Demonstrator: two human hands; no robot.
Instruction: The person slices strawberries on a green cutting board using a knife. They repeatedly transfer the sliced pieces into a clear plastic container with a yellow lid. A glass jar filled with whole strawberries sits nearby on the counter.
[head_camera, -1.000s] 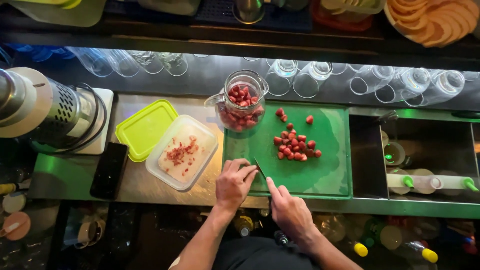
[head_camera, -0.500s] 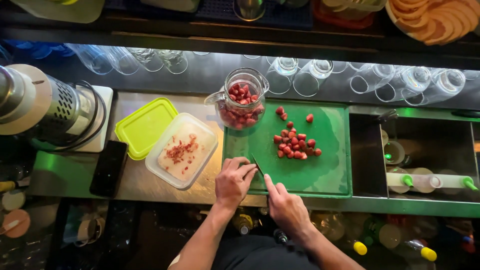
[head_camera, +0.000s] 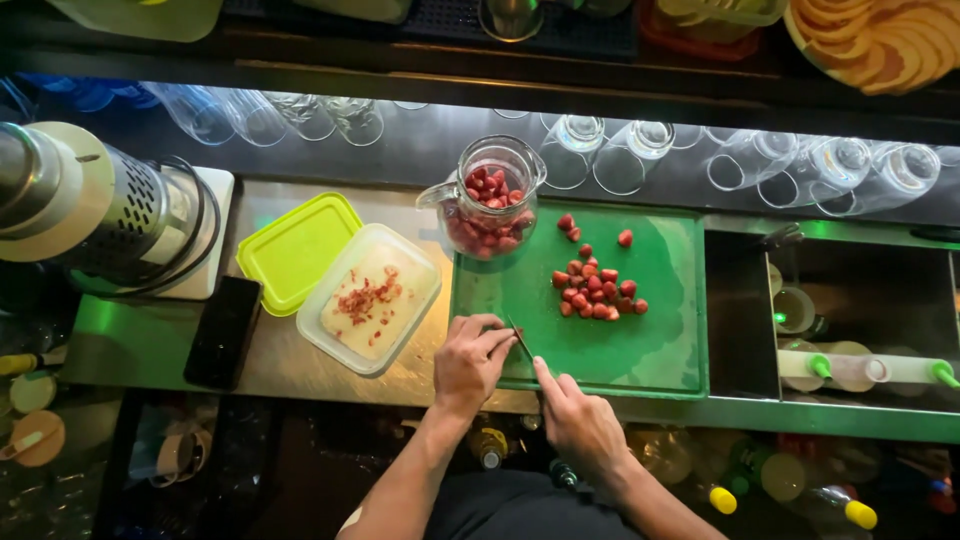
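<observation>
Both our hands sit at the near-left corner of the green cutting board (head_camera: 600, 350). Our right hand (head_camera: 580, 425) is wrapped around a knife handle, index finger laid along the spine; the knife (head_camera: 520, 340) has its blade angled up-left, tip near our left fingertips. Our left hand (head_camera: 470, 360) has fingers curled in, tips pressed down at the board's edge right next to the blade (whatever they pin is too small to tell).

Pile of cut strawberries (head_camera: 595, 290) lies mid-board, well apart from both hands, a few loose pieces trailing up toward the far edge. Glass jug (head_camera: 490, 210) stands on the board's far-left corner, filled with red strawberries.

Left of the board, touching it: clear plastic tub (head_camera: 370, 300) holding red trimmings on a pale base. Its yellow-green lid (head_camera: 295, 250) lies flat beside it, partly tucked under. Dark phone (head_camera: 225, 330) lies further left on the steel counter (head_camera: 290, 365). Metal appliance (head_camera: 90, 215) at far left. Row of upturned glasses (head_camera: 640, 155) behind the board.
</observation>
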